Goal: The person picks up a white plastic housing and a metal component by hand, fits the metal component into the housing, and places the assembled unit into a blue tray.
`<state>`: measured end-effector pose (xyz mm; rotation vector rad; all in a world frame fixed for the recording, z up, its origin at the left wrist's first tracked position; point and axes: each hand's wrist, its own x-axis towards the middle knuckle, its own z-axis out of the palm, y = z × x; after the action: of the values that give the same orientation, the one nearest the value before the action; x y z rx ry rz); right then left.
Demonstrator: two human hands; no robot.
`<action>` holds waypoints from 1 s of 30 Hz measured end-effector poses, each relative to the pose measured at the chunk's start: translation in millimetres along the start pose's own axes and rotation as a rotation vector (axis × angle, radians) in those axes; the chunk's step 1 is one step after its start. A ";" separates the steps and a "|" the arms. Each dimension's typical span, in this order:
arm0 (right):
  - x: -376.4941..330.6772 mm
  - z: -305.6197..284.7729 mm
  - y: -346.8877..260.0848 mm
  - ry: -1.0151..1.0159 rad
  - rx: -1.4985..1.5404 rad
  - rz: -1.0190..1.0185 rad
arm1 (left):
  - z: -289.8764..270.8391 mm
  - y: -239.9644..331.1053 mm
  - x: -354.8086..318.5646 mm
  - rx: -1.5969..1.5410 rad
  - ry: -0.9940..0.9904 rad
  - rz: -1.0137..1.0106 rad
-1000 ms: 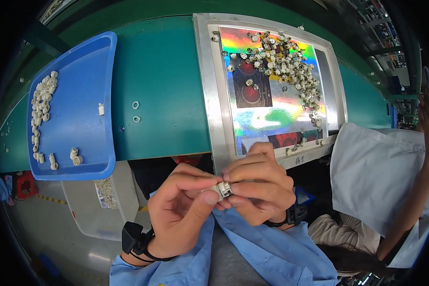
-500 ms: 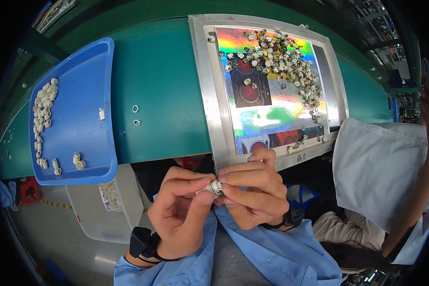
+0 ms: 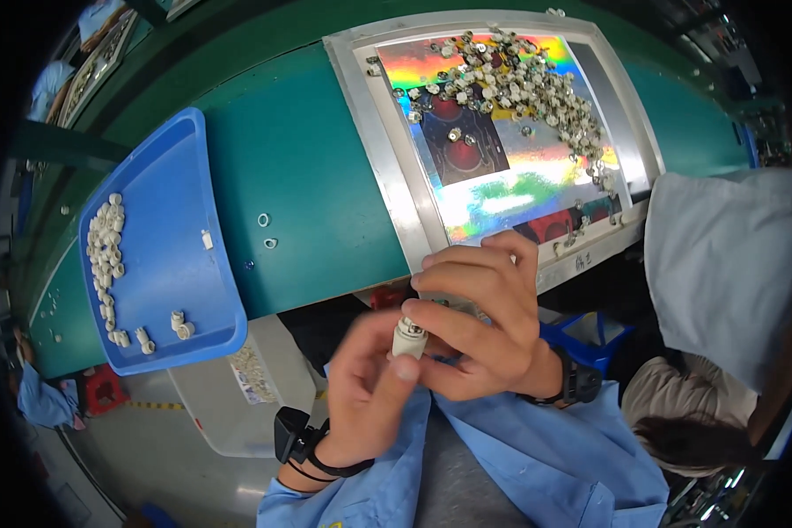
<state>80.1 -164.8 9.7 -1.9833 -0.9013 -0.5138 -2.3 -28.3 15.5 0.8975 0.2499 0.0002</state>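
Note:
A small white cylindrical fitting with a metal insert at its upper end stands nearly upright between my hands. My left hand, partly smeared by motion, pinches its white body with the thumb in front. From the right, the fingers of my right hand curl around the top, the index fingertip at the metal end. Whatever lies behind those fingers is hidden. Beyond my hands is a metal-framed board with a shiny printed sheet, bearing a heap of small white-and-metal parts.
At the left, a blue tray holds many white cylindrical pieces. Two white rings lie on the green table. A translucent bin stands below the table edge. Another person in pale clothing is close at the right.
The fitting has turned from lying sideways, metal end to the right, to nearly upright with that end up. My right fingers have moved over its top. The whole view has shifted and tilted.

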 end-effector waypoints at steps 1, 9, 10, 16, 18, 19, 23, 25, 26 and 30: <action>1.3 -1.5 0.5 -0.029 0.000 -0.018 | -4.9 -0.7 -2.4 0.085 -0.038 -0.021; 5.2 -7.0 8.5 -0.079 0.083 -0.139 | -2.1 14.6 -5.0 0.594 -0.216 0.026; 4.5 -6.2 8.9 -0.078 0.098 -0.160 | -0.8 15.3 -5.3 0.624 -0.212 0.036; 4.1 -3.1 8.7 -0.058 0.099 -0.160 | 2.4 11.6 -7.4 0.625 -0.147 0.036; 4.9 -4.2 7.7 -0.065 0.106 -0.142 | 1.6 12.3 -6.4 0.610 -0.158 0.039; 6.0 -5.1 5.9 -0.064 0.103 -0.147 | 1.0 13.3 -5.9 0.603 -0.163 0.042; 9.2 -7.5 -1.7 -0.084 0.064 -0.124 | -13.5 14.0 -4.1 0.561 -0.264 0.086; 12.4 -7.8 -3.7 -0.126 0.072 -0.142 | -15.0 13.9 -6.4 0.468 -0.267 0.068; 13.9 -7.7 -4.8 -0.147 0.076 -0.152 | -15.9 13.9 -8.1 0.376 -0.270 0.043; 20.4 -4.0 -9.7 -0.163 0.129 -0.168 | -27.3 12.9 -12.6 0.166 -0.316 0.006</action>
<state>86.0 -156.7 30.3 -1.8619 -1.1799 -0.3807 -19.1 -0.5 11.9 1.0485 -0.0484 -0.1581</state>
